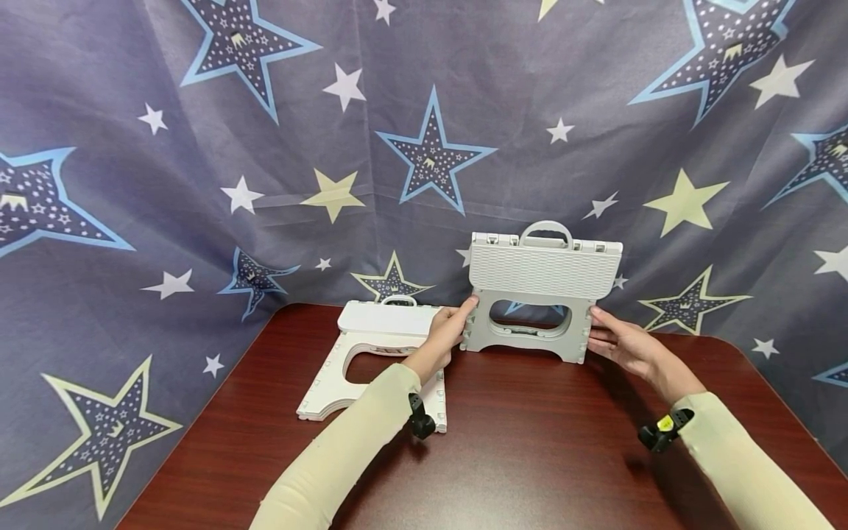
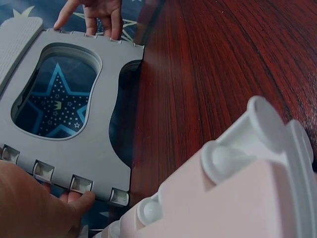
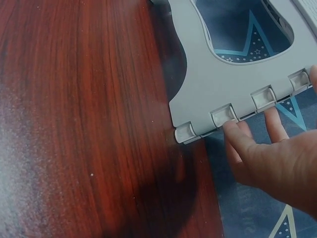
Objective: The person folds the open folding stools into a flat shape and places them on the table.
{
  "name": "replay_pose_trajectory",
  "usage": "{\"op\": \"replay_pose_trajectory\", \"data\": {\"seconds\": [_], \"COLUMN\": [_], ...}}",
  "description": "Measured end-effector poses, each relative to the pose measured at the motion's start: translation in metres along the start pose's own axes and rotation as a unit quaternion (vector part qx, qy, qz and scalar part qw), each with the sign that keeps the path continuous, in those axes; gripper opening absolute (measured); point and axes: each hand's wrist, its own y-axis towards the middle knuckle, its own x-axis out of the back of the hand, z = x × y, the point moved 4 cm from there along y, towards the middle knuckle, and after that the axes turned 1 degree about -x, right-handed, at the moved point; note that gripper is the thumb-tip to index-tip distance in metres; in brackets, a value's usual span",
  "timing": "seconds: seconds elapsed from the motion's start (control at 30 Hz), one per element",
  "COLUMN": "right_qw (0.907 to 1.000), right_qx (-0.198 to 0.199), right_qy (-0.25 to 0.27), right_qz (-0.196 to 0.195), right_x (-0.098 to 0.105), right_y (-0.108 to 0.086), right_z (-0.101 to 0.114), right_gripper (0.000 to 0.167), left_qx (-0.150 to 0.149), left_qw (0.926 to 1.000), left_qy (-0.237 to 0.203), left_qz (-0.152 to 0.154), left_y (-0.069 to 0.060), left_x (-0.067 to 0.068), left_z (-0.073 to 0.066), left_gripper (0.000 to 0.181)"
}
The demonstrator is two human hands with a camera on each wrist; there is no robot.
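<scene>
A grey folding step stool (image 1: 546,272), folded flat with its handle up, stands near the back edge of the table. My left hand (image 1: 445,335) grips its left side edge, thumb toward the front and other fingers partly hidden behind. On the opposite side, my right hand (image 1: 629,346) holds the hinged edge; in the right wrist view its fingertips (image 3: 231,125) touch the hinge slots. To the left, a white folding stool (image 1: 392,320) lies folded on the table, partly covered by my left forearm. Its hinged edge (image 2: 223,193) looms close in the left wrist view.
The dark red wooden table (image 1: 530,434) carries both stools. Directly behind it hangs a grey-blue cloth (image 1: 411,66) printed with stars, which also runs along both sides.
</scene>
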Motion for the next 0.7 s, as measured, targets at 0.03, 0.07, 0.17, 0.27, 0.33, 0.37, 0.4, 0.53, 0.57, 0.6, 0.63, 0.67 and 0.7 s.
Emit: {"op": "replay_pose_trajectory", "data": {"seconds": [0.03, 0.07, 0.17, 0.27, 0.33, 0.37, 0.4, 0.53, 0.57, 0.6, 0.63, 0.67, 0.7], "right_qw": [1.0, 1.0, 1.0, 0.9999, 0.9996, 0.9995, 0.9992, 0.9967, 0.9959, 0.995, 0.9944, 0.9936, 0.9931], "right_qx": [0.001, 0.001, 0.005, 0.01, 0.014, 0.016, 0.018, 0.026, 0.028, 0.03, 0.032, 0.035, 0.039], "right_qy": [0.001, 0.001, -0.004, -0.009, -0.018, -0.024, -0.031, -0.074, -0.083, -0.091, -0.097, -0.104, -0.108], "right_qz": [-0.001, -0.002, -0.003, -0.01, -0.014, -0.016, -0.019, -0.023, -0.025, -0.027, -0.028, -0.028, -0.027], "right_x": [0.0, 0.0, 0.001, 0.002, 0.002, 0.003, 0.003, 0.004, 0.005, 0.005, 0.006, 0.006, 0.006], "right_y": [0.0, 0.0, 0.0, 0.0, 0.0, 0.0, 0.001, 0.002, 0.002, 0.002, 0.002, 0.002, 0.002], "right_z": [0.0, 0.0, 0.0, -0.002, -0.002, -0.003, -0.003, -0.004, -0.005, -0.005, -0.006, -0.006, -0.006], "right_gripper": [0.018, 0.018, 0.017, 0.017, 0.017, 0.019, 0.024, 0.052, 0.058, 0.061, 0.063, 0.063, 0.063], "left_qx": [0.0, 0.001, 0.006, 0.012, 0.014, 0.015, 0.016, 0.023, 0.025, 0.026, 0.025, 0.027, 0.025], "left_qw": [1.0, 1.0, 0.9999, 0.9994, 0.9989, 0.9985, 0.9982, 0.9964, 0.9959, 0.9954, 0.9948, 0.9942, 0.9936], "left_qy": [0.001, 0.001, 0.009, 0.013, 0.015, 0.016, 0.017, 0.026, 0.028, 0.032, 0.035, 0.039, 0.042], "left_qz": [0.001, 0.003, 0.013, 0.03, 0.043, 0.05, 0.056, 0.077, 0.082, 0.087, 0.092, 0.097, 0.102], "left_y": [0.0, 0.0, 0.0, 0.001, 0.002, 0.003, 0.004, 0.008, 0.009, 0.009, 0.01, 0.01, 0.011], "left_x": [0.0, 0.0, 0.001, 0.003, 0.005, 0.005, 0.006, 0.008, 0.008, 0.009, 0.01, 0.011, 0.012], "left_z": [0.0, 0.0, 0.0, 0.0, -0.001, -0.002, -0.002, -0.001, -0.001, -0.001, -0.002, -0.002, -0.003], "left_gripper": [0.044, 0.045, 0.046, 0.047, 0.046, 0.045, 0.045, 0.049, 0.051, 0.053, 0.054, 0.054, 0.054]}}
